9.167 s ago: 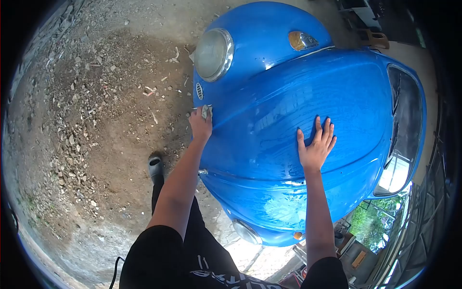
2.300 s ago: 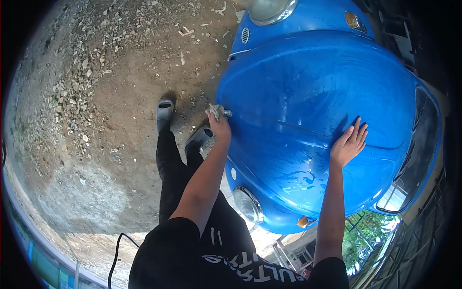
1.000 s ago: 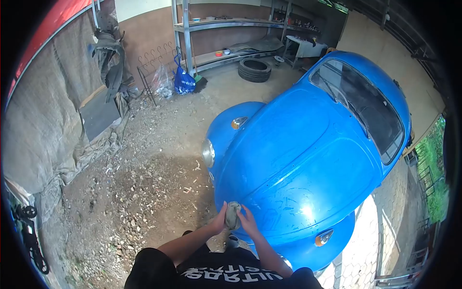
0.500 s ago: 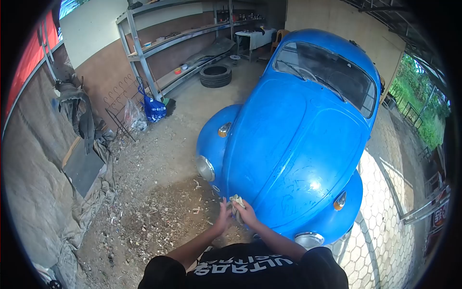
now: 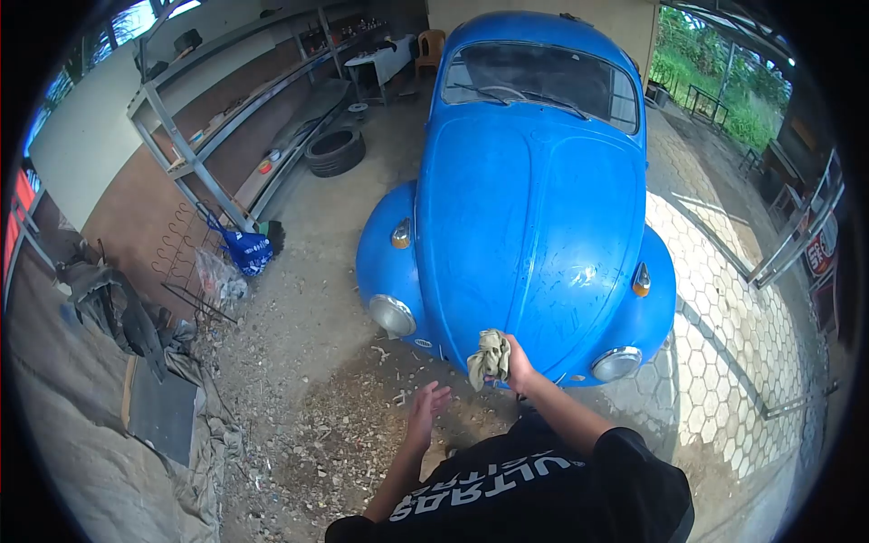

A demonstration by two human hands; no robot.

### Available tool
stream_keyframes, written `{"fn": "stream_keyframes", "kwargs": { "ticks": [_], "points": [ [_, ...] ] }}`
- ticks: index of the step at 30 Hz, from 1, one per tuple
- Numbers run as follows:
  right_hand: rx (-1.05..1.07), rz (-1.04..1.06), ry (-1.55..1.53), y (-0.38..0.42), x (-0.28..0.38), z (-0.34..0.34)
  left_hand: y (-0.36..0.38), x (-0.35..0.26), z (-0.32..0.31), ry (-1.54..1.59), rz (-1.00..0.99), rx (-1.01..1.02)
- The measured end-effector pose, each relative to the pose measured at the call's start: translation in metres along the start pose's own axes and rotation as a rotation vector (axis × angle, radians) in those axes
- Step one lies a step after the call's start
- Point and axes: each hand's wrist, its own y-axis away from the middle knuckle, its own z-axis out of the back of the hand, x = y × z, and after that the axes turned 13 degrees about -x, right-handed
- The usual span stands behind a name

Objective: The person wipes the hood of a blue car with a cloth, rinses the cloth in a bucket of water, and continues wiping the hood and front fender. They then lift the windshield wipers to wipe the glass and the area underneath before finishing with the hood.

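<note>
A crumpled grey-beige cloth [image 5: 490, 357] is held by my right hand [image 5: 520, 366], which is closed on it over the lower front edge of a blue car's hood [image 5: 480, 208]. To its left, my left hand [image 5: 427, 412] is held out over the gravel with its fingers apart and holds nothing. Round headlights [image 5: 392, 315] sit on both front fenders, and wet-looking streaks show on the hood's right part.
A metal shelf rack [image 5: 190, 161] lines the left wall, with a tire [image 5: 335, 152] beside it. A blue bag [image 5: 246, 251] and a wire rack [image 5: 181, 244] stand nearer. Gravel [image 5: 335, 452] covers the near left ground; hexagonal paving [image 5: 724, 362] lies right.
My hands have moved apart; the left one has let go of the cloth or moved away from it. The cloth is now in my right hand. The view has turned to the right.
</note>
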Motion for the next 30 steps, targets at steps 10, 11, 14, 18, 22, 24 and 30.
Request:
{"fn": "stream_keyframes", "kwargs": {
  "ticks": [10, 11, 14, 18, 22, 24, 30],
  "points": [
    [-0.194, 0.102, -0.328, 0.089, -0.016, 0.102, -0.014, 0.020, -0.049, -0.130, 0.073, 0.220],
    [-0.243, 0.083, -0.323, 0.115, -0.007, 0.096, -0.013, 0.021, -0.061, -0.134, 0.058, 0.251],
    [-0.265, 0.080, -0.356, 0.137, -0.003, 0.114, 0.002, 0.016, -0.108, -0.152, 0.068, 0.331],
    [-0.108, 0.068, -0.379, 0.140, -0.007, 0.149, 0.039, 0.032, -0.165, -0.191, 0.130, 0.471],
    [-0.163, 0.181, -0.225, 0.166, -0.001, 0.153, 0.078, 0.056, -0.209, 0.101, 0.383, 0.738],
    [-0.183, 0.401, 0.099, 0.158, -0.017, 0.186, 0.091, 0.079, -0.227, 0.165, 0.430, 0.737],
    [-0.316, 0.954, 0.949, 0.232, -0.015, 0.255, 0.150, 0.110, -0.280, 0.139, 0.364, 0.737]
  ]
}}
